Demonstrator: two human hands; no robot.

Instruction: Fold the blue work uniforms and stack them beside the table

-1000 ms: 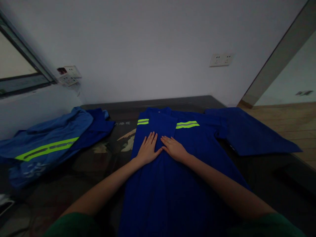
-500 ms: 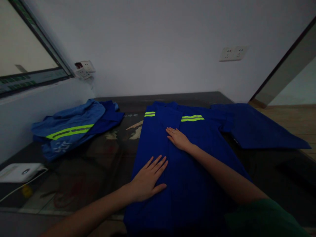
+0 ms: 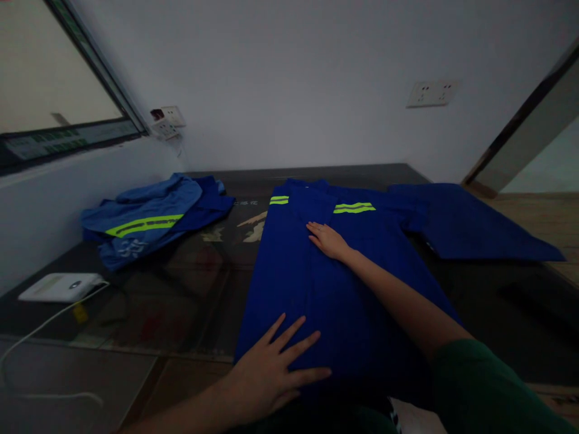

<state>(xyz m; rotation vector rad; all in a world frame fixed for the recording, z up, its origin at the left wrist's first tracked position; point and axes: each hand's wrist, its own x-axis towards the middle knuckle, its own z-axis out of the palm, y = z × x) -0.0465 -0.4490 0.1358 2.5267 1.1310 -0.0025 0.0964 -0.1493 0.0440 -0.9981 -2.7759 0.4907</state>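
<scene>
A dark blue work jacket with yellow-green reflective strips lies spread on the dark table, collar towards the wall. One side is folded inward, so only part of its front shows. My right hand rests flat on the upper chest, fingers together and stretched out. Nearer to me, my left hand is spread wide over the lower part of the jacket, with nothing in it. The jacket's near end drops into shadow at the table edge.
On the left lies a crumpled blue garment with a reflective band. A white device with a cable sits near the table's front left edge. Flat blue fabric reaches over the right side. Sockets are on the wall.
My left hand has slid towards me down the jacket, its fingers spreading wider. My right hand stays on the chest. The view has shifted slightly.
</scene>
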